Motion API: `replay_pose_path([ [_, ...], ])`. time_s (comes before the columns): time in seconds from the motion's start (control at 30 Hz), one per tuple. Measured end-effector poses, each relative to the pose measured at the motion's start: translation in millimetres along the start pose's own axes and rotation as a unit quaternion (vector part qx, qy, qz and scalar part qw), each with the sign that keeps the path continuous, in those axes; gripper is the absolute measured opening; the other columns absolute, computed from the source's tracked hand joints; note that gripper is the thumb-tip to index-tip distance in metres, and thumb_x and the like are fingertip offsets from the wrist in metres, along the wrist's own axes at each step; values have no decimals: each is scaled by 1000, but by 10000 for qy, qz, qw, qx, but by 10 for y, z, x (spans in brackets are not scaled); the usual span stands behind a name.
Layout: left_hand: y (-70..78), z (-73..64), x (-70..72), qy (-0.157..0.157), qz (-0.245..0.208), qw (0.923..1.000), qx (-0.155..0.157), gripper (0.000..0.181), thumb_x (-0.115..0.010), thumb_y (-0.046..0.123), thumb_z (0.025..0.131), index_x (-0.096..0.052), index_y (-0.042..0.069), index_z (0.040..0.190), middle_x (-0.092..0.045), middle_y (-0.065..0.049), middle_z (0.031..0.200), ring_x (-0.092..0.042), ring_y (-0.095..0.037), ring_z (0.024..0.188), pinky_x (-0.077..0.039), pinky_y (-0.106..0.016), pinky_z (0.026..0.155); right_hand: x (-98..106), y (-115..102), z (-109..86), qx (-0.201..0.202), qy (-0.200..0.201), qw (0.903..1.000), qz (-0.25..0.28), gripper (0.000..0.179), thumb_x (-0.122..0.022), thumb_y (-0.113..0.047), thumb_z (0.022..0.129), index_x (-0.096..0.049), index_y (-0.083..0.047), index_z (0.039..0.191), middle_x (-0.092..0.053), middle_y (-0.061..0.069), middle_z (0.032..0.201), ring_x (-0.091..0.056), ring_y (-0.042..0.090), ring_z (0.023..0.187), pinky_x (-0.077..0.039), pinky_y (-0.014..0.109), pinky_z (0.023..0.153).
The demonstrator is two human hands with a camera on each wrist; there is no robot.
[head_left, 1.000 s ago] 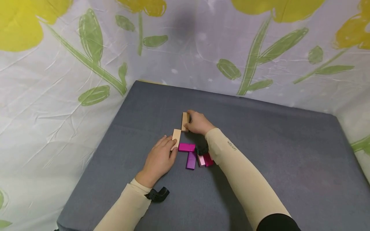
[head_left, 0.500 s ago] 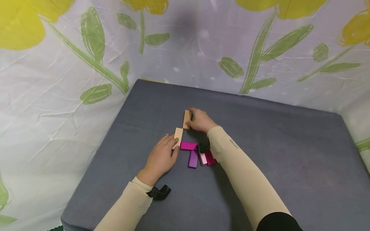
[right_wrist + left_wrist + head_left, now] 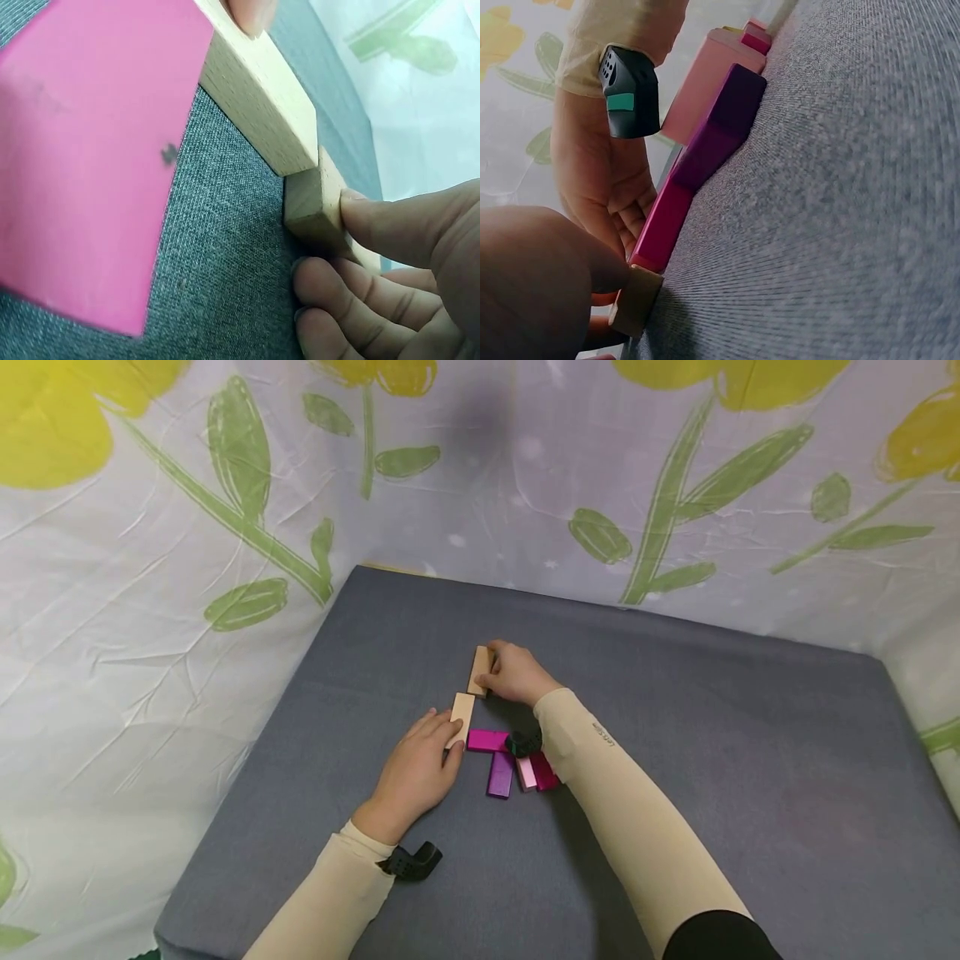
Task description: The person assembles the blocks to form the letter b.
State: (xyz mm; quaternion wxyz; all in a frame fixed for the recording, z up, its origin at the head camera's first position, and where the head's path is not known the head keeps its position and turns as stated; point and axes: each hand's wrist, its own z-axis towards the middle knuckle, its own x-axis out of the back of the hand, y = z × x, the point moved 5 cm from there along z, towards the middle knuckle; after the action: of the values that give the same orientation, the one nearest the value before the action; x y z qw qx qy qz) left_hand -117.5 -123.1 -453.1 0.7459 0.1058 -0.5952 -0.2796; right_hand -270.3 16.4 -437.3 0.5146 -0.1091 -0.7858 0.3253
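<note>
Two plain wooden blocks lie end to end on the grey table in the head view. My left hand point(image 3: 411, 774) holds the nearer wooden block point(image 3: 463, 710) between thumb and fingers. Just beyond it, my right hand point(image 3: 519, 675) pinches the farther wooden block point(image 3: 477, 673). In the right wrist view, the end of the farther block point(image 3: 306, 201) meets the corner of the nearer block point(image 3: 259, 97), offset slightly. A magenta block point(image 3: 486, 741) touches or nearly touches the nearer block's right side; its right end is hidden behind the black wrist camera.
A purple block point(image 3: 500, 776), a light pink block point(image 3: 527, 774) and a dark pink block point(image 3: 544, 771) fan out below the magenta one. My right forearm partly covers them. The grey table point(image 3: 712, 718) ends at a flowered cloth wall point(image 3: 510, 485).
The farther wooden block has slid slightly left in my right hand, toward the line of the nearer block. My left hand and the coloured blocks stay in place.
</note>
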Motion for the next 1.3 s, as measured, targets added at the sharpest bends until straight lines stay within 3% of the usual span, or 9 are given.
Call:
replay_pose_path([
  [0.6,-5,-20,-9,14,3,9999,-138,31,-68,16,102,-73,2,129,-69,-19,135,-58,-40,135,-43,-49,115,-72,-40,12,30,-16,10000,93,69,-74,-24,101,-41,1,157,-68,9,91,-61,15,67,-48,28,65],
  [1.3,-23,-1,-2,-74,1,10000,-49,33,-67,18,103,-72,1,130,-68,-19,137,-56,-41,137,-41,-50,116,-90,-27,51,204,126,9996,123,68,-74,-26,100,-44,0,156,-66,8,91,-57,16,70,-45,29,66],
])
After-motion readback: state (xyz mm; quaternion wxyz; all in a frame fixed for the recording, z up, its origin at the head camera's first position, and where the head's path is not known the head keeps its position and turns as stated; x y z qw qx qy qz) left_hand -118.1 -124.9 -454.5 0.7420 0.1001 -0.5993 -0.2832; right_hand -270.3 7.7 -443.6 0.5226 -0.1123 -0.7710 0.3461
